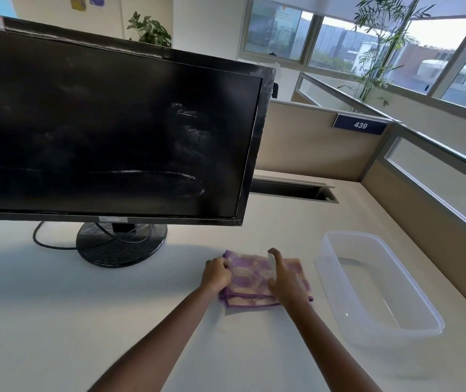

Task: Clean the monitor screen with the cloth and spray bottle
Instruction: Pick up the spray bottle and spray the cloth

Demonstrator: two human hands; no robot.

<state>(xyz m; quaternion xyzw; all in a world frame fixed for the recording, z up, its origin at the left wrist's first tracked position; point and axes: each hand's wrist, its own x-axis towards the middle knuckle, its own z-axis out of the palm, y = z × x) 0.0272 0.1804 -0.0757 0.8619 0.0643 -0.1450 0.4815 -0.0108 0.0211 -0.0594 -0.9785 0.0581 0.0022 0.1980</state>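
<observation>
The black monitor (pixel 107 131) stands on the white desk at the left, its dark screen streaked with white smears toward the right side. In front of it a folded purple and beige cloth (pixel 250 275) lies flat on the desk. My left hand (pixel 216 274) grips the cloth's left edge with the fingers curled. My right hand (pixel 285 281) is over the cloth's right half, wrapped around a small clear spray bottle (pixel 272 265), with the index finger raised on its top. Most of the bottle is hidden by the hand.
A clear plastic tub (pixel 336 267) sits on the desk just right of the cloth. The monitor's round base (pixel 118 244) and a black cable (pixel 42 243) lie at the left. Beige cubicle partitions (pixel 311 142) close the desk behind and to the right.
</observation>
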